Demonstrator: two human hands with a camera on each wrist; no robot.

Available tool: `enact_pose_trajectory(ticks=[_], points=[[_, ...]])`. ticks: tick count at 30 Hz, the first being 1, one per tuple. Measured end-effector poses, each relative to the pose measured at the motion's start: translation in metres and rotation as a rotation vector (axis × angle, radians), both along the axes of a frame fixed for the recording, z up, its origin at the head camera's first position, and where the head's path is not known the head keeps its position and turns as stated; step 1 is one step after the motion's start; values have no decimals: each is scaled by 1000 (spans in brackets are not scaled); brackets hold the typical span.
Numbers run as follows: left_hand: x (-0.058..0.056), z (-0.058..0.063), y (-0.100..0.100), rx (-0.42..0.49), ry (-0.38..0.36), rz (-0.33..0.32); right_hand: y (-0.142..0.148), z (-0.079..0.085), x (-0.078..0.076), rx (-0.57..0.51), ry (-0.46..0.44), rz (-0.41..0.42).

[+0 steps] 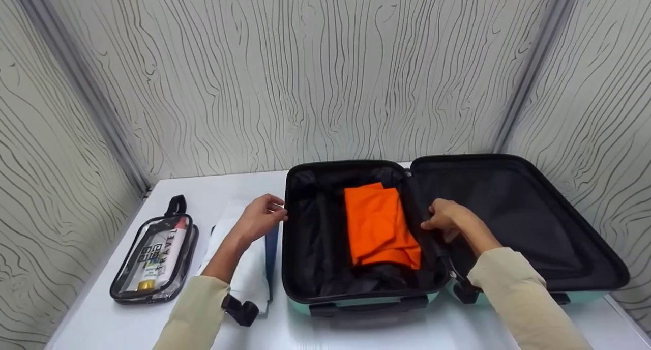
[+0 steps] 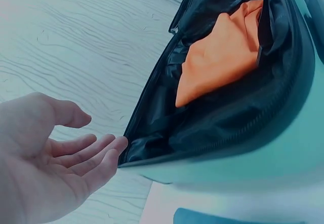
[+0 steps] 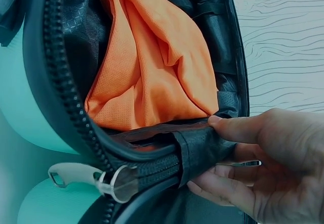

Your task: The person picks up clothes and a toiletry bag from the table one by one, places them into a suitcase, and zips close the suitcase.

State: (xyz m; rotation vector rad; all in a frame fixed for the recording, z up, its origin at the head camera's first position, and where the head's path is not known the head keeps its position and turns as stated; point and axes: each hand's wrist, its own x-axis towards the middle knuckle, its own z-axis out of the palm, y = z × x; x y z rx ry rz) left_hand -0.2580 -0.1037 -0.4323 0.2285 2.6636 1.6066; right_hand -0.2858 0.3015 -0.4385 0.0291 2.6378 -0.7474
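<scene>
An open mint-green suitcase [image 1: 374,298] with black lining lies on the table, its lid half [image 1: 501,212] folded out to the right. Inside its left half is a folded orange cloth [image 1: 376,223], possibly a garment. My left hand [image 1: 262,217] is at the suitcase's left rim, fingers loosely bent and holding nothing; in the left wrist view its fingertips [image 2: 119,142] meet or nearly meet the rim. At the hinge side, my right hand [image 3: 276,158] pinches the black fabric lining [image 3: 202,150], thumb above and fingers beneath, beside the orange cloth.
Left of the suitcase lie folded white cloth [image 1: 249,279] and a blue item [image 1: 272,253]. A clear toiletry bag [image 1: 152,258] with bottles inside is at the table's left. A metal zipper pull [image 3: 76,174] hangs near the hinge. Wood-patterned walls [image 1: 325,75] stand behind and beside the table.
</scene>
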Motion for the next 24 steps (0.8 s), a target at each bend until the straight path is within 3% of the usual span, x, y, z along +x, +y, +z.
enact_pose_trajectory(ticks=[13,24], points=[[15,-9,-31,-20,-9,47,3,0,1,-6,9,-2],[29,-31,-68,13,-9,96,3,-2,2,-65,19,-1]])
